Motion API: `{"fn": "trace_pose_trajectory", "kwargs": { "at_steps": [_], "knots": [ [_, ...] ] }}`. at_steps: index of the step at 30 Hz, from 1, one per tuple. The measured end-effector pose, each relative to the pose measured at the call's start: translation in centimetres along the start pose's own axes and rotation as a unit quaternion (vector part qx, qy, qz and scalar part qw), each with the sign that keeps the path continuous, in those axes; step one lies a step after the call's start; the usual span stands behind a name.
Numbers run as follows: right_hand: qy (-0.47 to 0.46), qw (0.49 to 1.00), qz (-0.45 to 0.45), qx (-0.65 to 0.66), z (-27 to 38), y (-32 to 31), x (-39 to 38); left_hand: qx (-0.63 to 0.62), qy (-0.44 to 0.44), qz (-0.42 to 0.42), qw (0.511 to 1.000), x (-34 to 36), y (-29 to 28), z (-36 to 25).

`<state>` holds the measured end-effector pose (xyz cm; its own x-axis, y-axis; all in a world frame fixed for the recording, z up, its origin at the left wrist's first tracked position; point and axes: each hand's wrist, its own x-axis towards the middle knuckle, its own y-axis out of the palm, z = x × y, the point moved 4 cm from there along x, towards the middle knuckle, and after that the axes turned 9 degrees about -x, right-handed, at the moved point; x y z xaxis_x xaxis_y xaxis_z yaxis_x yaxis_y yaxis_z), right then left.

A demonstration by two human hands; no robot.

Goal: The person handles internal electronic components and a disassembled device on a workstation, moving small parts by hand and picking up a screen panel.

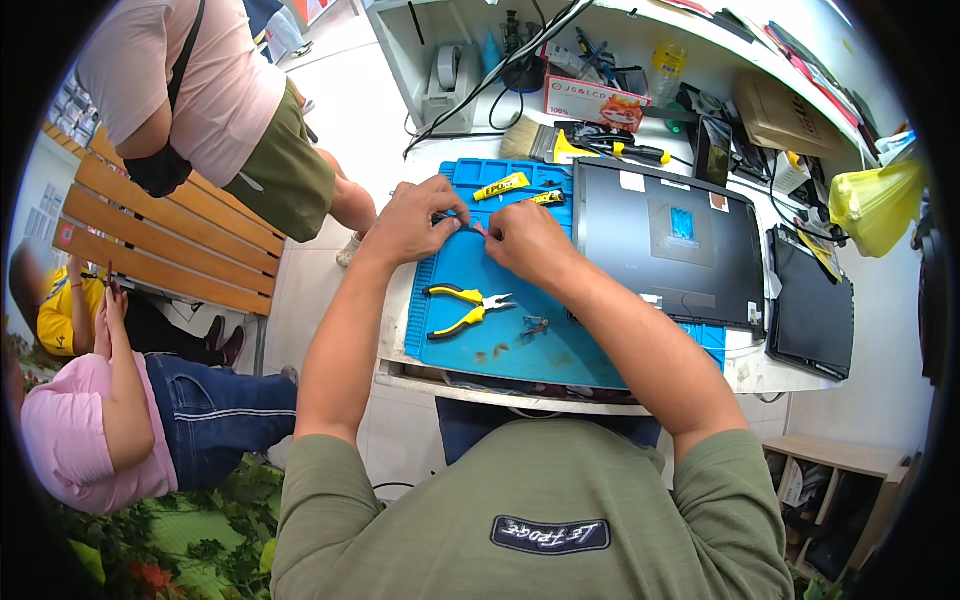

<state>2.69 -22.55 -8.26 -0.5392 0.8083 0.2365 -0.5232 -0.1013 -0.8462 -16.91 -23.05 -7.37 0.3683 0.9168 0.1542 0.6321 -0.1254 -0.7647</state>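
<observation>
Spanning the gap between the pinching left hand [412, 222] and right hand [533, 240], a small dark piece [469, 226].

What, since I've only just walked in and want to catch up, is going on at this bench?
A person is working over a blue mat with both bare hands. The left hand seems to pinch a thin dark piece, too small to identify, and the right hand has its fingertips close beside it. The yellow-and-black pliers lie unused on the mat, with a yellow tube beyond the hands. A dark flat panel lies to the right.
</observation>
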Motion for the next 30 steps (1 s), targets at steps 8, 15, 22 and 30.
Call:
{"fn": "trace_pose_trajectory", "kwargs": {
  "at_steps": [8, 15, 22, 30],
  "knots": [
    [-0.006, 1.000, -0.009, 0.004, -0.23, 0.13, -0.04, -0.005, 0.001, -0.004, 1.000, 0.11, 0.06, 0.02],
    [-0.009, 1.000, -0.007, 0.008, -0.20, 0.13, -0.03, -0.010, 0.000, -0.005, 1.000, 0.17, 0.15, 0.38],
    [0.006, 1.000, 0.004, 0.005, -0.25, 0.15, -0.03, -0.004, 0.006, 0.003, 1.000, 0.27, 0.13, 0.46],
    [-0.007, 1.000, -0.004, -0.002, -0.21, 0.11, -0.20, -0.020, 0.003, -0.019, 1.000, 0.15, 0.34, 0.18]
  ]
}}
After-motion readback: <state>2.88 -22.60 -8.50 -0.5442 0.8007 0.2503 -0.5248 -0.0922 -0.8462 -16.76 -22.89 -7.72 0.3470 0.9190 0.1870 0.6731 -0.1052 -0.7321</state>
